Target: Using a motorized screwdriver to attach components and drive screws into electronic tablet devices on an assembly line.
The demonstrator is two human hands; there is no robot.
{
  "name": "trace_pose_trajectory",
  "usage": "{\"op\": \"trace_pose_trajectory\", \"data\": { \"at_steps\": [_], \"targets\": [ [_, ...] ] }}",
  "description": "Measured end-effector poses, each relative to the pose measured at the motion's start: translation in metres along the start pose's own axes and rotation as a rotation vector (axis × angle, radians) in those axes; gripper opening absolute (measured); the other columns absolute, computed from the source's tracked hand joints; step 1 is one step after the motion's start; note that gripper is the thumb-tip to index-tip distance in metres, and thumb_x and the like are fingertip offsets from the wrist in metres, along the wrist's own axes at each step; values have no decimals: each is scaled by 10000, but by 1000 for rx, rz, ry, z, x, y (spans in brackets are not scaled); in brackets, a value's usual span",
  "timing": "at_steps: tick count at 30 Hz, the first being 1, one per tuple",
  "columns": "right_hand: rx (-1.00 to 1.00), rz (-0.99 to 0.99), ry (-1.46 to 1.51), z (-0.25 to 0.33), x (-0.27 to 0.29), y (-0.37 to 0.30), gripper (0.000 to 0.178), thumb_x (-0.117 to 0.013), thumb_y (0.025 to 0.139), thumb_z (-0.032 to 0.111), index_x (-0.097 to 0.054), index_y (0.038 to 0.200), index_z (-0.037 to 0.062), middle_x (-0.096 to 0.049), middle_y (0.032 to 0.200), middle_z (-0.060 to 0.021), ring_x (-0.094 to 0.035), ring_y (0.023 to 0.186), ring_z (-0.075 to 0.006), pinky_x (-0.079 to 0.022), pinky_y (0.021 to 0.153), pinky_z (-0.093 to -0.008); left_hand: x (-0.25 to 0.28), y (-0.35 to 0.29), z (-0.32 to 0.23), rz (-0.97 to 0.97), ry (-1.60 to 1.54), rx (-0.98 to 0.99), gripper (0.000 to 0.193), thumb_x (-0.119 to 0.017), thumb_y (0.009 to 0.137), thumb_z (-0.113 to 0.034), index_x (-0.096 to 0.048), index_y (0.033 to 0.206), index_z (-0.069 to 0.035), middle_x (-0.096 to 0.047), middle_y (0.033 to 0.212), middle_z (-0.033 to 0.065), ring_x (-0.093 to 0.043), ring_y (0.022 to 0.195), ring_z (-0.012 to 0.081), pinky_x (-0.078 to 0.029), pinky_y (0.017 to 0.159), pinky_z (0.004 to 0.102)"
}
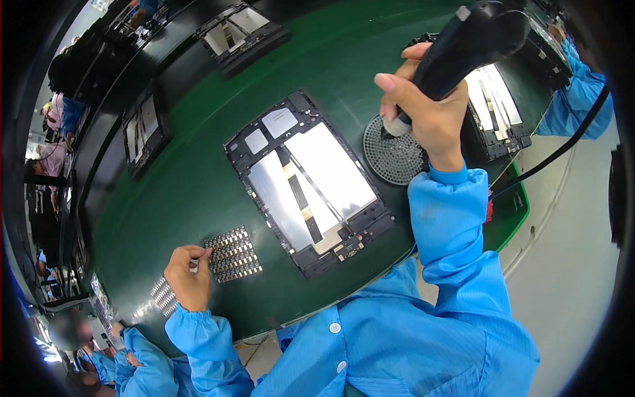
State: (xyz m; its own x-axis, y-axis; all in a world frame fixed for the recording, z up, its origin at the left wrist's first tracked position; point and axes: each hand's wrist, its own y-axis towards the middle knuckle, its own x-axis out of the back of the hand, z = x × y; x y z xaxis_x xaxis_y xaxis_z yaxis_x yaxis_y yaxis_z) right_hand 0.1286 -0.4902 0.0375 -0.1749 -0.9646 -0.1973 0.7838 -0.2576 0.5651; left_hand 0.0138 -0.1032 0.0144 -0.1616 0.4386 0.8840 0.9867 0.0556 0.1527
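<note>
My right hand (430, 109) is wrapped round a black electric screwdriver (463, 46), whose lower end points at a round grey perforated screw tray (390, 155). The tip is partly hidden by a pale piece near my fingers. My left hand (190, 274) is closed in a pinch at the left edge of a panel of small circuit boards (235, 255). What lies between those fingertips is too small to make out. Between my hands rests an opened tablet-like housing (317, 188), black-framed with silver plates and a dark ribbon cable, touched by neither hand.
Similar housings stand at the back (241, 36), at the left (144, 135) and beyond the screw tray at the right (496, 112). A second panel of small parts (162, 296) lies left of my hand. A black cable (562, 149) and a green bin (519, 212) are at the right. Co-workers' blue sleeves show at both sides.
</note>
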Motion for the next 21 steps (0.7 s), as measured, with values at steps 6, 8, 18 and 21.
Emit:
{"op": "trace_pose_trajectory", "data": {
  "at_steps": [6,8,18,21],
  "targets": [
    [-30,36,1,-5,-4,-1,323,-770,734,21,-560,977,-20,-610,608,-31,-566,476,-97,-442,466,-215,-30,-18,-38,-125,-277,-235,158,-729,695,63,-618,778,-13,-645,773,132,-620,638,210,-489,588,268],
    [-58,78,-49,-3,-7,-4,332,-721,766,-14,-524,1034,-14,-593,626,-55,-570,490,-124,-452,477,-232,-37,-19,-33,-118,-227,-235,149,-721,706,60,-629,794,-16,-640,774,124,-612,629,204,-480,569,270],
    [-92,96,-63,-14,-10,-6,320,-773,743,51,-553,971,8,-588,607,-34,-564,484,-109,-443,456,-232,-38,-9,-47,-241,-141,-315,153,-701,680,83,-646,795,-1,-640,765,121,-614,673,255,-484,606,310],
    [-59,118,-91,-16,-9,-6,314,-772,745,55,-551,964,12,-587,605,-34,-563,483,-110,-443,454,-230,-42,-6,-60,-222,-160,-352,161,-707,671,83,-649,800,7,-638,756,125,-611,659,257,-487,599,314]
  ]
}}
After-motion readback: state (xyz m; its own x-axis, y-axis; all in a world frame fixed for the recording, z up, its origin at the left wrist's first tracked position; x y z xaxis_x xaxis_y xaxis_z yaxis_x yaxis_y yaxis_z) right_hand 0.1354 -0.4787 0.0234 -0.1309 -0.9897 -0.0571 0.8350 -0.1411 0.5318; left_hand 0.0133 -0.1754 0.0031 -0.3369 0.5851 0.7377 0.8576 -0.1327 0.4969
